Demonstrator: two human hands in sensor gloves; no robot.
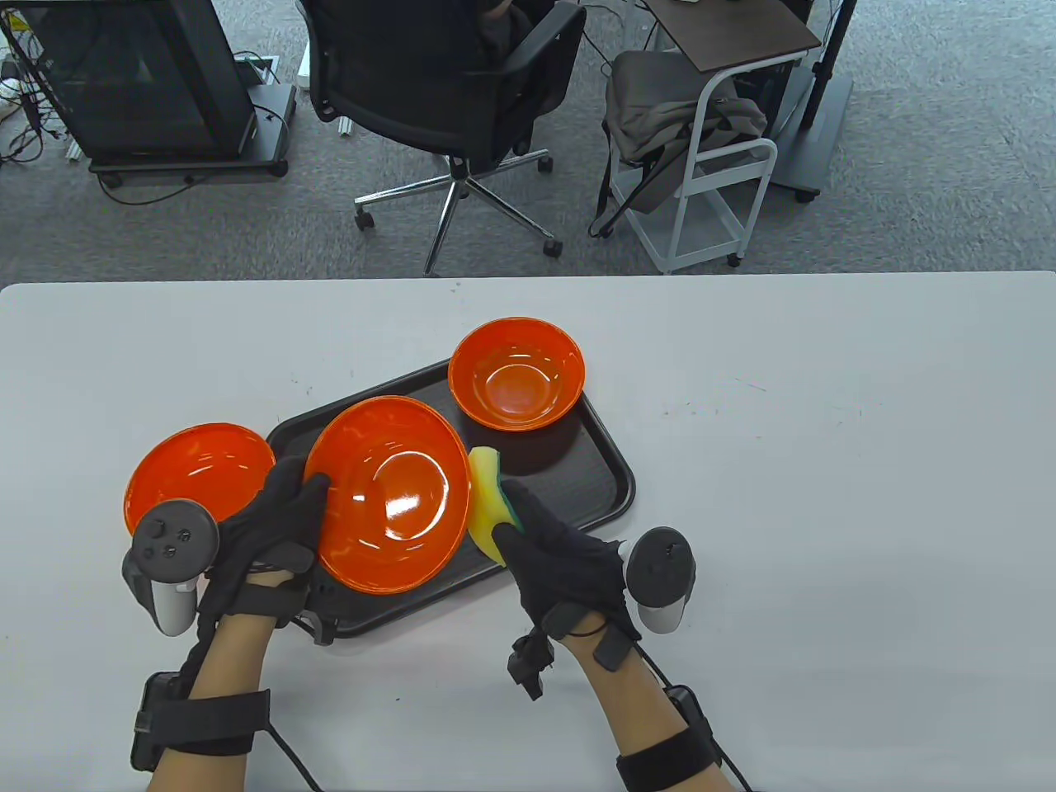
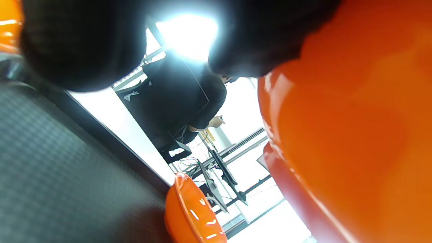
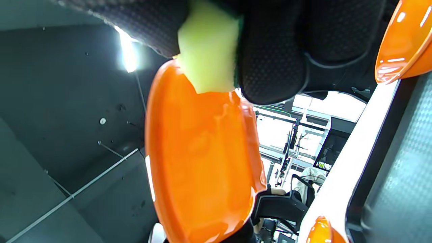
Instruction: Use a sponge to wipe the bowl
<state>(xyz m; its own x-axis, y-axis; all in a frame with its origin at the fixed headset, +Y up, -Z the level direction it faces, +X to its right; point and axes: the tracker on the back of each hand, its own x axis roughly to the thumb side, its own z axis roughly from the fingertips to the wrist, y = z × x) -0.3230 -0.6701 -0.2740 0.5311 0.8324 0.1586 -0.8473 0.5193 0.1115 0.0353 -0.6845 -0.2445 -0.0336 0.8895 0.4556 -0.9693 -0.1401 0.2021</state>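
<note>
My left hand (image 1: 276, 516) grips the left rim of a large orange bowl (image 1: 388, 495) and holds it tilted above the black tray (image 1: 594, 470). The bowl's underside fills the right of the left wrist view (image 2: 354, 135). My right hand (image 1: 549, 549) holds a yellow sponge with a green backing (image 1: 487, 499) against the bowl's right rim. In the right wrist view the sponge (image 3: 207, 50) touches the top edge of the bowl (image 3: 202, 152), gripped between my gloved fingers (image 3: 273, 67).
A second orange bowl (image 1: 517, 373) stands on the tray's far end. A third orange bowl (image 1: 198, 470) sits on the white table (image 1: 825, 495) left of the tray. An office chair and a cart stand beyond the table's far edge.
</note>
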